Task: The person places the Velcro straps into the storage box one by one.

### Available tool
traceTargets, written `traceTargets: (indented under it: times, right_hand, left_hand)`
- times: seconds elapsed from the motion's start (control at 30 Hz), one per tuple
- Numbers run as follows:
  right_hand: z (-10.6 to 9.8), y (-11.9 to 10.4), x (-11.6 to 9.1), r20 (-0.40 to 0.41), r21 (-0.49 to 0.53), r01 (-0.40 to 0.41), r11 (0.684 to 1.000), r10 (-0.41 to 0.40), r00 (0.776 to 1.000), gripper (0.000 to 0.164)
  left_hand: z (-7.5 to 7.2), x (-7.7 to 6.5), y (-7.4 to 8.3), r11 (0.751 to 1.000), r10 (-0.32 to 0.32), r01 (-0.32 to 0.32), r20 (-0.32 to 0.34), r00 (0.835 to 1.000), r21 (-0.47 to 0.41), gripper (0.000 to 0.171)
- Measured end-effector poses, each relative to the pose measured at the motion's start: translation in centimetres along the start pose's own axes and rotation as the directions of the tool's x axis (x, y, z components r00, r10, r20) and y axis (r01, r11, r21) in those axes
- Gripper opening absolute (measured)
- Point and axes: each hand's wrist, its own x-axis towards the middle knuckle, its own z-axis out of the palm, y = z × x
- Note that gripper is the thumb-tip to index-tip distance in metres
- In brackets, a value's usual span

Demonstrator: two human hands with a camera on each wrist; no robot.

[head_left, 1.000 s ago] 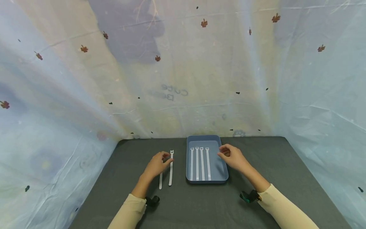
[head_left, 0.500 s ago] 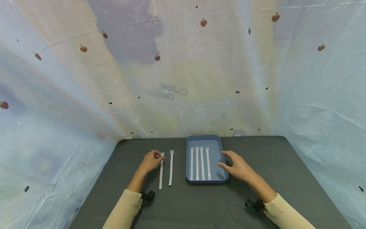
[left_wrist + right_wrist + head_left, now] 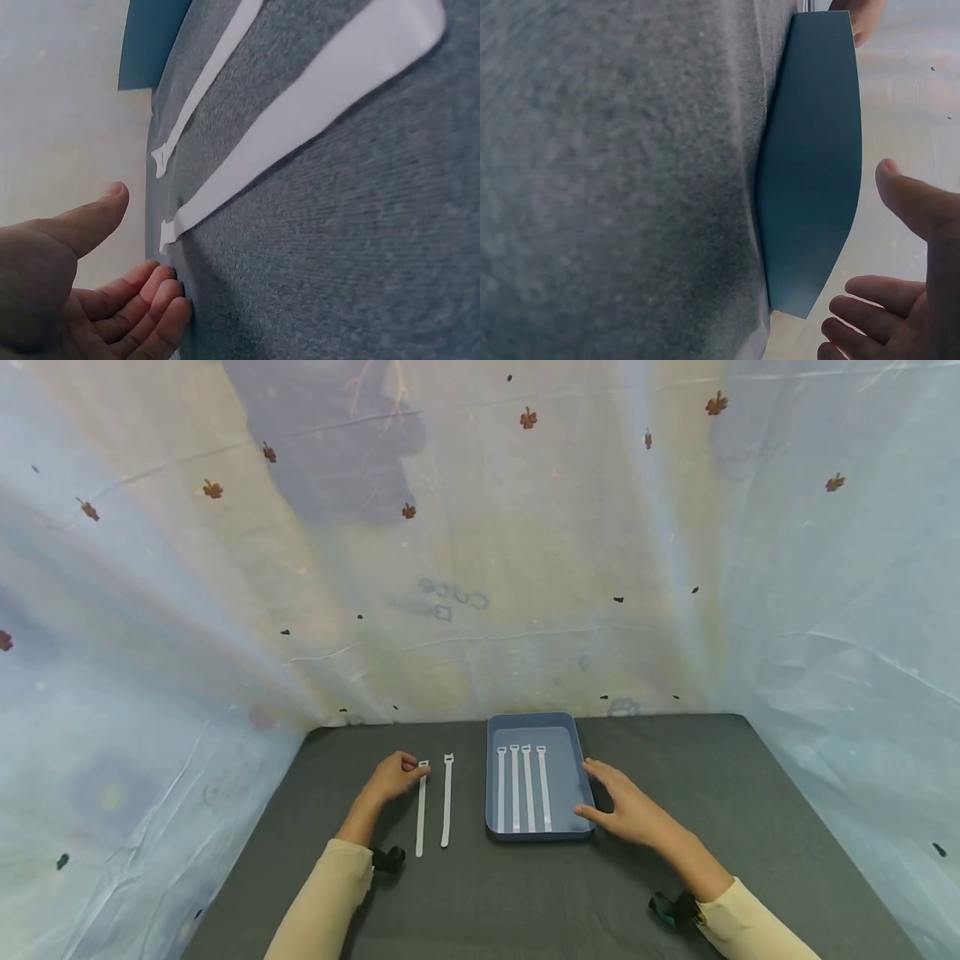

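Note:
Two white cable straps with slotted heads lie on the dark table, a left one (image 3: 421,818) and a right one (image 3: 447,802). My left hand (image 3: 392,777) is beside the left strap's head; in the left wrist view its thumb and fingers (image 3: 154,319) are apart, with nothing between them. Several more straps (image 3: 544,789) lie side by side in a blue tray (image 3: 567,785). Along the tray's right rim, my right hand (image 3: 626,806) is spread, thumb away from the fingers, holding nothing. The right wrist view shows the tray's outer wall (image 3: 810,150) near that hand.
Dark cloth covers the table (image 3: 517,902). Behind it and at both sides hangs a pale printed sheet (image 3: 480,668) with small leaf shapes. The tray stands close to the table's back edge. Black bands (image 3: 387,860) are worn at both wrists.
My left hand has moved left from between the two straps to the left strap's head. My right hand has drawn slightly back and spread its fingers. Straps and tray stay put.

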Motion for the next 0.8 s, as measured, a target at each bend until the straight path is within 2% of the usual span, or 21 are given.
traceTargets:
  times: [0.2, 0.43, 0.6, 0.8]
  right_hand:
    - [0.13, 0.27, -0.24, 0.041, -0.008, -0.007, 1.000, 0.007, 0.999, 0.096]
    - [0.49, 0.72, -0.32, 0.090, -0.021, -0.003, 1.000, 0.005, 0.996, 0.107]
    - [0.75, 0.89, -0.15, 0.105, -0.052, 0.024, 0.998, -0.019, 0.994, 0.112]
    - [0.81, 0.53, -0.21, 0.123, -0.042, 0.024, 0.999, -0.019, 0.992, 0.116]
  left_hand:
    - [0.07, 0.30, -0.06, 1.000, -0.016, 0.016, 0.009, 1.000, 0.005, 0.048]
    - [0.41, 0.23, -0.18, 0.999, -0.018, 0.019, 0.004, 1.000, -0.028, 0.047]
    - [0.59, 0.24, -0.15, 0.999, -0.022, 0.022, 0.003, 1.000, -0.028, 0.047]
    - [0.83, 0.35, -0.29, 1.000, -0.016, 0.016, -0.001, 1.000, -0.019, 0.046]
